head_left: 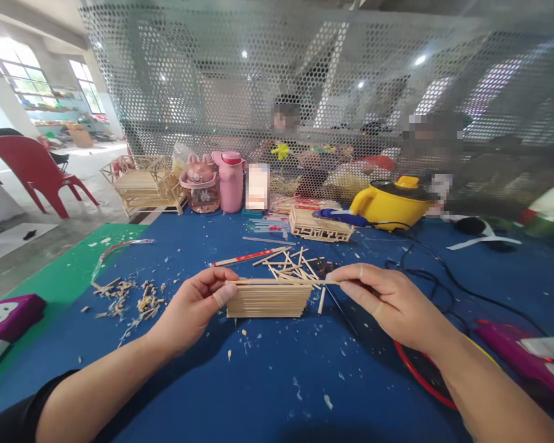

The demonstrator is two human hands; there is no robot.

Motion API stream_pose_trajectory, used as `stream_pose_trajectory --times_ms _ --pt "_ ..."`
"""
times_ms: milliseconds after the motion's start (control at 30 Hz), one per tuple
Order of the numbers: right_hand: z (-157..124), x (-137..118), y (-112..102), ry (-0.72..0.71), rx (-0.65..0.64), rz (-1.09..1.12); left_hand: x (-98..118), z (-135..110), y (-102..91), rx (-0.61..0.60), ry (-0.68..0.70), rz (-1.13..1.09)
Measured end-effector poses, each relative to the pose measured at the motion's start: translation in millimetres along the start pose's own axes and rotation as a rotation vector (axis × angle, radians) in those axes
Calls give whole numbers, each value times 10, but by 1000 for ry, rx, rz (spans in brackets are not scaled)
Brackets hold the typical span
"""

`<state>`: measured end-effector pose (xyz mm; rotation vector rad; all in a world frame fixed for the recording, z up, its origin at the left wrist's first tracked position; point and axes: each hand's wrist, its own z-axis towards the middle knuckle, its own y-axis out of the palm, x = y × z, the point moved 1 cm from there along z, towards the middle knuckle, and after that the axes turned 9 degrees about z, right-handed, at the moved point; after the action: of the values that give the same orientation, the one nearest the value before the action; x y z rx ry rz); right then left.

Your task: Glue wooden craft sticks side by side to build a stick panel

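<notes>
A thin wooden stick (pixel 321 282) runs level along the top of a box-like stack of glued sticks (pixel 268 301) on the blue table (pixel 258 394). My left hand (pixel 196 301) is closed, thumb and fingers pinching the stick's left end at the stack's upper left corner. Past the stack's right side, my right hand (pixel 392 301) pinches the other end between thumb and fingers. Loose sticks (pixel 289 269) lie scattered just behind the stack. Whether the stick rests fully on the top row, I cannot tell.
Stick offcuts (pixel 150 298) litter the left. Behind stand a pink bottle (pixel 231 184), a small wooden lattice frame (pixel 321 227), a blue-handled tool (pixel 341 216) and a yellow pot (pixel 397 206). Black cables (pixel 431 277) curl at right. A perforated metal screen (pixel 212 98) rises behind, people beyond it.
</notes>
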<state>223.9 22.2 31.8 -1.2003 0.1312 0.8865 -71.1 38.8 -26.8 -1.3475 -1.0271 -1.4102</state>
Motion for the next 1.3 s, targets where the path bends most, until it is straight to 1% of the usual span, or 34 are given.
stream_pose_trajectory --times_ms 133,300,467,767,900,1000,1100,1167,1233,1300 --pt "0 -3 57 -80 60 -18 -22 35 -2 -30 11 -4" --pt "-9 1 183 -166 115 -33 -28 50 -9 -44 26 5" --pt "9 -11 295 -225 128 5 -26 49 -9 -34 45 16" --pt "4 -5 314 -258 163 4 -24 44 -13 -37 77 80" --pt "0 -24 321 -284 164 7 -11 34 -39 -14 94 144" --pt "6 -50 338 -261 191 -2 -12 32 -56 3 95 173" --pt "10 -62 343 -128 252 -23 -37 41 -70 25 78 166" --pt "13 -64 336 -79 234 -21 -58 51 -73 35 54 138" --pt "19 -66 324 -103 192 -11 -68 59 -67 39 25 92" --pt "30 -71 311 -137 182 -12 -57 59 -48 43 -5 36"
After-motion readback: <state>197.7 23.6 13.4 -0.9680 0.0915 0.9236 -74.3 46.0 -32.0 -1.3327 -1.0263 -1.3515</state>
